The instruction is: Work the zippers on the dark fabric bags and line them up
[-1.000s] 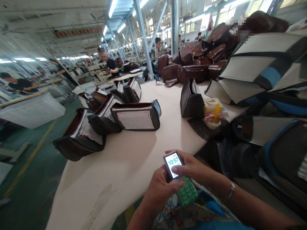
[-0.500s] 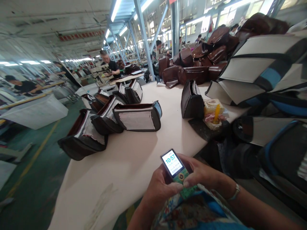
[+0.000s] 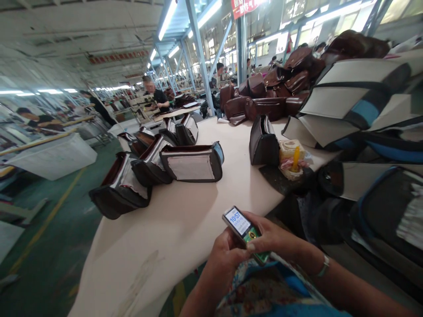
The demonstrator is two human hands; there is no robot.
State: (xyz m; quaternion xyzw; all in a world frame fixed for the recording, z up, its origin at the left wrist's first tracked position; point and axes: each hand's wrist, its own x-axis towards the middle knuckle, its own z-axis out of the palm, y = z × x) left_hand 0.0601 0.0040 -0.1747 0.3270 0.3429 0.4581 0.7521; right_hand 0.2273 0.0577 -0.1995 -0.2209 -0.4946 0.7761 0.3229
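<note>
A mobile phone with a lit screen reading 10:57 and a green keypad is held low over the table's near edge. My left hand is closed around its left side. From the right, my right hand grips it too, its thumb on the keypad. Both thumbs rest close together near the phone's lower end. Beyond my hands, an unfinished dark bag piece with a pale panel stands on the pale table. Another dark bag piece stands upright to the right.
Several more bag pieces stand at the left. By the right bag piece sits a small tub with a yellow stick. Brown bags are piled at the back, grey-white panels stacked at right. A person works farther off.
The phone has tilted and turned a little in my hands, and its keypad now looks brighter. My view has shifted slightly, so the surroundings sit a little lower.
</note>
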